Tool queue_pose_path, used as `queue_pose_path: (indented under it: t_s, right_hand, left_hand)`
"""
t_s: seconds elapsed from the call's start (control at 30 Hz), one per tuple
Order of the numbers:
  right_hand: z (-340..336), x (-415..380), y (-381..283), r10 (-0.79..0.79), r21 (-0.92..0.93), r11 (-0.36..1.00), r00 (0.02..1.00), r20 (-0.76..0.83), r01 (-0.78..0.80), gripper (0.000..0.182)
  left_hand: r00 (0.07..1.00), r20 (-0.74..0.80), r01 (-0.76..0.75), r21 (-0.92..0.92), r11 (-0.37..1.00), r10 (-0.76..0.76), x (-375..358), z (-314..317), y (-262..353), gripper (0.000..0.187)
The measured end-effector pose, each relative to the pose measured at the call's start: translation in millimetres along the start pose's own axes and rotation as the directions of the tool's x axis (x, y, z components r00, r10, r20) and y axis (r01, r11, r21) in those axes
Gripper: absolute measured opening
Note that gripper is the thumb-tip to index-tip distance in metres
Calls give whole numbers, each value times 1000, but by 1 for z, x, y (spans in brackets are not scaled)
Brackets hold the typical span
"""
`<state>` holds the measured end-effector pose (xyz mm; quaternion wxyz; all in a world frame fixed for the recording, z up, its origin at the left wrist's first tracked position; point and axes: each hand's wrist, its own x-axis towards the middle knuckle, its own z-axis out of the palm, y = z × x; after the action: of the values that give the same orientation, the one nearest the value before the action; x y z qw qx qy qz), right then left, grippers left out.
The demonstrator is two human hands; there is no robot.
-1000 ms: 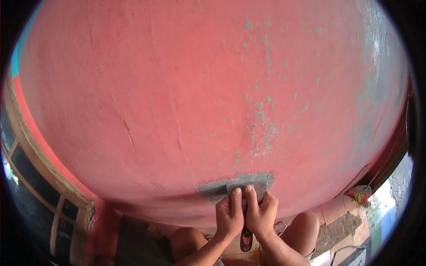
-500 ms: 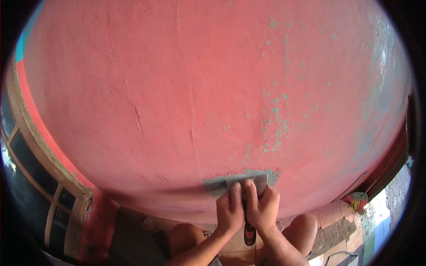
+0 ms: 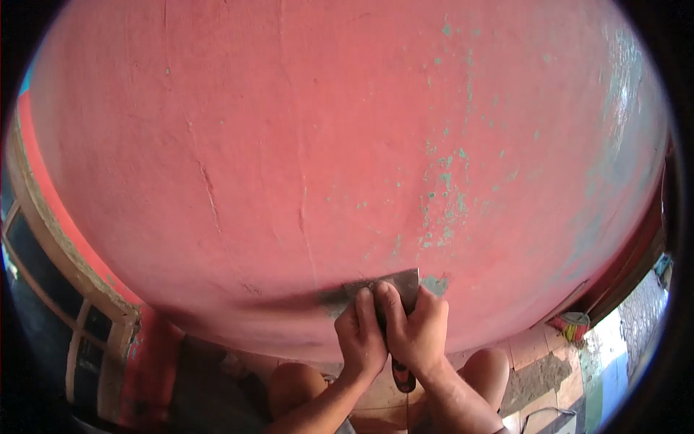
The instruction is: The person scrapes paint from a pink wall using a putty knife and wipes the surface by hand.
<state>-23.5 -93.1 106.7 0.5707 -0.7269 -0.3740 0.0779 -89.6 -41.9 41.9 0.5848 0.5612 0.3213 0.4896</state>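
Note:
Low on a pink painted wall [image 3: 361,130], a wide-bladed scraper [image 3: 406,282] rests with its blade against the surface. My left hand [image 3: 361,336] and my right hand [image 3: 419,333] are both closed on it, thumbs side by side pressing the back of the blade. Its black and red handle points down between my wrists and is partly hidden by the right hand. Grey-green bare patches [image 3: 436,284] show at both ends of the blade, where the paint is off.
Green flecks and long cracks mark the wall above. A window frame [image 3: 65,249] stands at the left. My bent knees [image 3: 486,372] are close below the wall. At the right, a broom with colourful bristles [image 3: 572,327] is on the tiled floor [image 3: 531,347] near a dark doorway edge.
The scraper and both hands have moved slightly left and up, with the blade's right end tilted higher. My view has shifted a little, so the wall marks appear further left.

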Motion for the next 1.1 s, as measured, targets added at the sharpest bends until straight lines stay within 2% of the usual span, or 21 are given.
queue_pose_path:
  t_s: [0.07, 0.1, 0.13, 0.2, 0.23, 0.27, 0.3, 0.4, 0.43, 0.5, 0.53, 0.57, 0.67, 0.73, 0.77, 0.8, 0.83, 0.93, 0.97, 1.07, 1.1]
  right_hand:
    - [0, -9, 13, -35, 13, 999, 998, -58, 36, 29]
    - [2, -12, 18, -59, 24, 998, 994, -91, 62, 29]
    - [6, -12, 17, -65, 35, 997, 993, -101, 69, 28]
    - [8, -13, 19, -57, 49, 997, 992, -113, 63, 28]
    - [7, -7, 3, -101, 40, 994, 990, -95, 105, 28]
    - [7, -11, 6, -57, 16, 998, 995, -84, 59, 28]
    - [6, -13, 10, -27, -10, 1000, 997, -70, 27, 28]
    - [6, -15, 20, -19, -20, 1000, 997, -78, 18, 29]
    - [6, -15, 22, -33, 0, 999, 996, -84, 33, 29]
    - [6, -9, 7, -86, 3, 996, 992, -95, 87, 29]
    - [5, -8, 6, -62, -13, 998, 995, -80, 61, 29]
    - [4, -8, 7, -39, -31, 999, 997, -60, 37, 29]
    - [8, -15, 19, -53, -37, 998, 996, -74, 51, 29]
    - [11, -20, 23, -21, -21, 1000, 997, -79, 19, 30]
    - [17, -17, 20, -83, 7, 996, 991, -103, 84, 31]
    - [17, -12, 6, -64, -19, 998, 995, -81, 63, 30]
    - [16, -6, -4, -64, -30, 998, 996, -63, 62, 30]
    - [22, -4, 0, -136, -5, 991, 988, -75, 136, 28]
    - [22, -8, 7, -167, 4, 986, 982, -90, 168, 28]
    - [5, -25, 12, 78, 280, 956, 996, 42, -86, 27]
    - [-3, -31, 24, 105, 299, 947, 993, 47, -115, 27]
  left_hand:
    - [1000, 14, -5, 40, 999, 5, -2, 1, -2, 48]
    - [998, 26, -55, 120, 991, 53, -5, 2, -15, 47]
    - [992, 60, -119, 91, 989, 113, -4, 3, -19, 47]
    - [998, 29, -50, -15, 999, 50, -4, 2, -10, 47]
    - [999, 48, -2, -12, 1000, 2, 0, -3, -3, 47]
    - [996, 64, 57, -2, 998, -57, 2, -8, 2, 48]
    - [996, 79, 39, -94, 995, -31, -1, -3, 4, 48]
    - [995, 95, -1, 56, 998, -4, -9, 1, -11, 47]
    - [994, 68, -94, 43, 995, 91, -8, 4, -8, 45]
    - [997, 50, -56, -6, 998, 56, 2, -1, 7, 45]
    - [998, 51, -22, -19, 1000, 23, 2, -4, 11, 44]
    - [999, 35, -14, -131, 991, 19, 3, 0, 1, 45]
    - [997, 65, -38, 96, 995, 32, -4, -6, -18, 46]
    - [999, 10, -39, 20, 999, 39, -1, -7, -8, 47]
    - [999, -15, -39, -20, 999, 39, 0, -6, -3, 48]
    - [999, -31, -33, -50, 998, 31, 0, -7, 0, 48]
    - [999, -31, -20, -31, 999, 19, 7, -11, 8, 48]
    - [986, 11, -166, -8, 986, 166, 16, -18, 2, 49]
    - [986, 32, -164, 14, 986, 163, 16, -23, -6, 46]
    - [960, 128, -261, 86, 961, 249, 6, -35, -10, 44]
    - [944, 101, -324, 91, 942, 315, 7, -44, -30, 38]
